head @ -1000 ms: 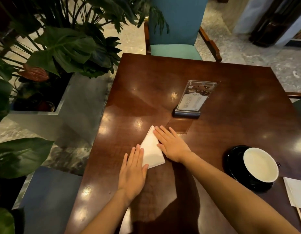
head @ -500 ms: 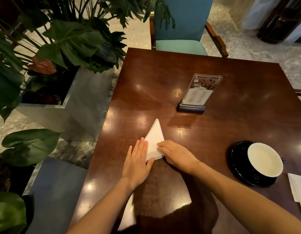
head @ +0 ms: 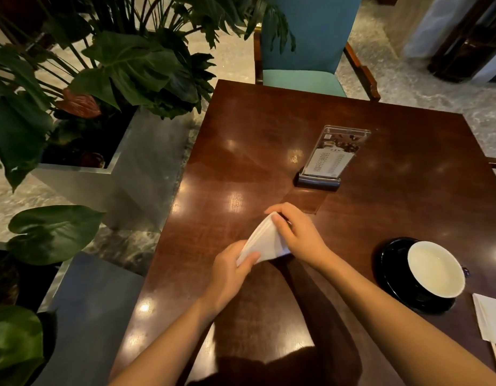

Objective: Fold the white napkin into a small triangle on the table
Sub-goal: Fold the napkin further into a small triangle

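White napkin (head: 265, 240): folded into a narrow triangle, layered edges showing along its left side, held over the near-left part of the table (head: 394, 190), tip pointing far; whether its lower edge touches the wood cannot be told. Left hand (head: 230, 274): thumb and fingers pinching the napkin's near-left corner. Right hand (head: 299, 235): fingers curled over the far tip and right edge, thumb laid on top of the cloth, gripping it. Table: dark polished wood, square, with ceiling-light reflections across its surface. Menu stand (head: 331, 158): clear acrylic leaf in a dark base, upright, at the table's centre, beyond the hands and apart from them. Cup (head: 436, 268): white, seated on a black saucer (head: 391, 271), near right, well apart from the napkin. Second white paper item (head: 490, 316): at the near-right edge, partly cut off by the frame, with a thin pale stick just beside it. Chair (head: 305, 40): teal upholstery, wooden arms, at the far side of the table. Potted plants (head: 124, 68): large dark-green leaves in grey planters, on the floor to the left.
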Demonstrator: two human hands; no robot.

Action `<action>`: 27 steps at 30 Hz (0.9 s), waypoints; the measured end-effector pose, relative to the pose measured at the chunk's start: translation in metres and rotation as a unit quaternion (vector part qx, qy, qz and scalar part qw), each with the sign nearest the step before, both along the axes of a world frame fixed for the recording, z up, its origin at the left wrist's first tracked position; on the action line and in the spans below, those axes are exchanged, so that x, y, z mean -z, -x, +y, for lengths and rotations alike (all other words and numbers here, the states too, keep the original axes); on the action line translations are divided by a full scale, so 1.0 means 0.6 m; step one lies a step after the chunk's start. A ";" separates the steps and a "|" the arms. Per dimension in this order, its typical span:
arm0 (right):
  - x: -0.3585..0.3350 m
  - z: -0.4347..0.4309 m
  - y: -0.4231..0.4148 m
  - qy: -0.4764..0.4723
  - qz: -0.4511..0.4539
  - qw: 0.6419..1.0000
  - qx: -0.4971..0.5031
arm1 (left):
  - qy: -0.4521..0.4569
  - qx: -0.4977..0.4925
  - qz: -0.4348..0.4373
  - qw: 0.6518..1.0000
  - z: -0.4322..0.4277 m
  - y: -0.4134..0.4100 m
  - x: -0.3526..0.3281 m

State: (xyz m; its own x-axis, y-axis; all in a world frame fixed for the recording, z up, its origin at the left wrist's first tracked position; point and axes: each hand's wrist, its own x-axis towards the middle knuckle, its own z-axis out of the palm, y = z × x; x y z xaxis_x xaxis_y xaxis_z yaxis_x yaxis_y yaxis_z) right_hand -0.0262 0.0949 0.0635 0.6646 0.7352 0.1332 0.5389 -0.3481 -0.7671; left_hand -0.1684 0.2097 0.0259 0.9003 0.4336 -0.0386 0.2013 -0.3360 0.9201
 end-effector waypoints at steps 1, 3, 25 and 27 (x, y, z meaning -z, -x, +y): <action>0.000 0.001 0.001 0.000 0.010 1.000 0.015 | 0.061 0.001 0.015 0.998 -0.008 0.001 -0.012; 0.004 0.004 0.003 0.017 0.017 0.999 0.033 | 0.149 0.004 0.043 0.988 -0.022 0.004 -0.026; 0.130 -0.048 0.099 0.102 -0.138 0.985 -0.031 | -0.042 -0.037 0.058 0.997 -0.027 0.086 0.058; 0.129 -0.055 0.101 0.086 -0.155 0.980 -0.087 | -0.019 -0.051 0.066 0.996 -0.016 0.093 0.061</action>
State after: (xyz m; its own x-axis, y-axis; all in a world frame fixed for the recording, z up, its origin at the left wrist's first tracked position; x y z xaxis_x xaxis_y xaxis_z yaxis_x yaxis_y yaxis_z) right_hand -0.0866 0.0620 -0.0137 0.4740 0.8632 0.1741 0.8000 -0.3395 -0.4947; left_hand -0.2242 0.1998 -0.0105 0.8394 0.5265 -0.1350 0.3545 -0.3422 0.8702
